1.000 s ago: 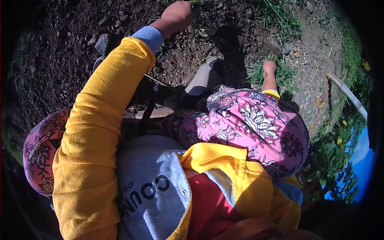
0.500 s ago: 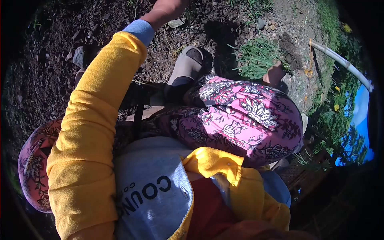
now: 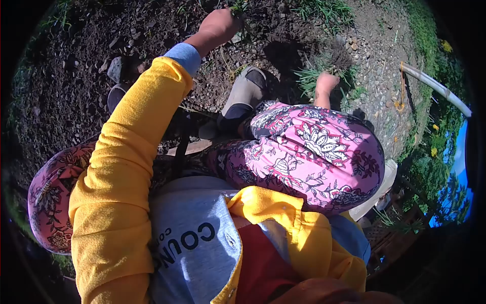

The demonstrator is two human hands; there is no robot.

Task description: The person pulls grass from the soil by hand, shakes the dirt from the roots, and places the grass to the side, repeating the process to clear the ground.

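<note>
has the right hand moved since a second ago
Yes. The right hand now holds a grass clump lifted off the ground, nearer the white pipe than before.

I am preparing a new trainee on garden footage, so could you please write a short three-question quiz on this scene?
1. True or false: the left hand is down at a small plant in the dark soil.
2. What does the right hand hold? A) a clump of grass with roots B) a trowel C) a stone
3. Which thing lies on the gravel at far right?

Key: 1 true; 2 A; 3 a white pipe.
</note>
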